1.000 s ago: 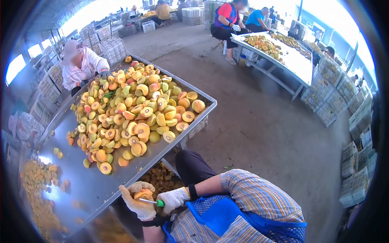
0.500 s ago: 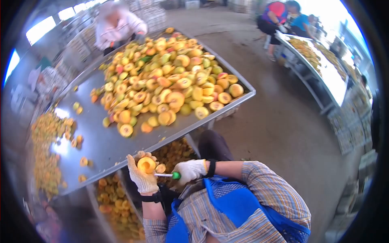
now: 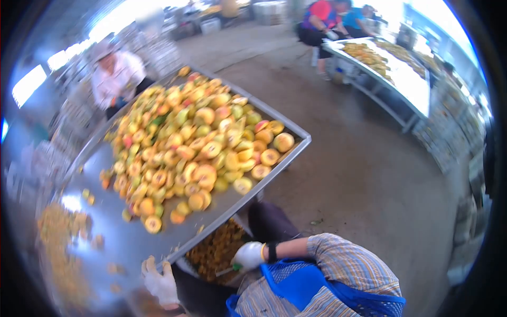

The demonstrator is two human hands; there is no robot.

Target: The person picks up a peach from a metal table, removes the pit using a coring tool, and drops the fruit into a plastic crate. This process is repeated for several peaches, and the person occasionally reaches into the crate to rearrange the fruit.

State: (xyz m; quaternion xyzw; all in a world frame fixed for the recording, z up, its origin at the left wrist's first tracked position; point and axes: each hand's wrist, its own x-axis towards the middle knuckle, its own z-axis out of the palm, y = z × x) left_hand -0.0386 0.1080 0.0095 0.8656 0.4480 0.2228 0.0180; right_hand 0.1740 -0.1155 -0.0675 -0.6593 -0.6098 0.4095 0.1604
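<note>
My left hand (image 3: 160, 281), in a pale glove, is at the near edge of the metal table (image 3: 198, 238), fingers apart, with no fruit in it. My right hand (image 3: 248, 255), also gloved, is closed around the green handle (image 3: 236, 267) of a tool with a thin metal shaft, low over a container of cut fruit (image 3: 214, 248) under the table edge. A large heap of halved yellow-orange fruit (image 3: 185, 150) lies on the table, beyond both hands.
Smaller fruit pieces (image 3: 63, 238) lie on the table's left side. A person in a light top (image 3: 119, 79) is at its far left. Two people are by another fruit table (image 3: 383, 100) at the upper right. Stacked crates (image 3: 443, 137) stand at the right.
The halved fruit is gone from my left hand, which has moved down and left with its fingers opened. My right hand and the tool have moved lower. The whole view has shifted.
</note>
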